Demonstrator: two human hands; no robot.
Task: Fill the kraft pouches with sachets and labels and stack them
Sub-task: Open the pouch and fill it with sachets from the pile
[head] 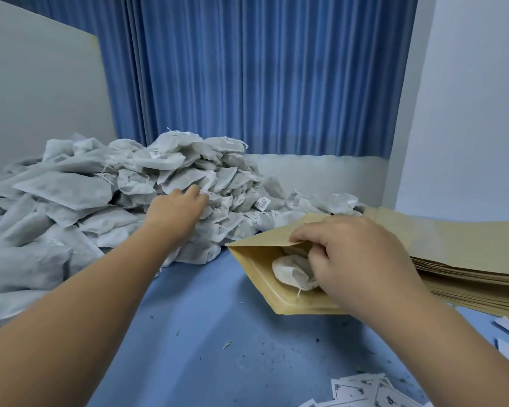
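Head view, sachet (292,271) half-hidden in pouch (261,267)

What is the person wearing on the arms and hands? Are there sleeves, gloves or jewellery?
Nothing worn shows. The left hand and right hand have no gloves or rings. The left forearm and right forearm are bare to the frame edge: no sleeve, watch or bracelet is in view.

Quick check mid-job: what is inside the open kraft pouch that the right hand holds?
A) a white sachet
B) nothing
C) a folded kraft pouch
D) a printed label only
A: a white sachet with a string shows in the mouth of the kraft pouch, whose upper edge the right hand pinches open.
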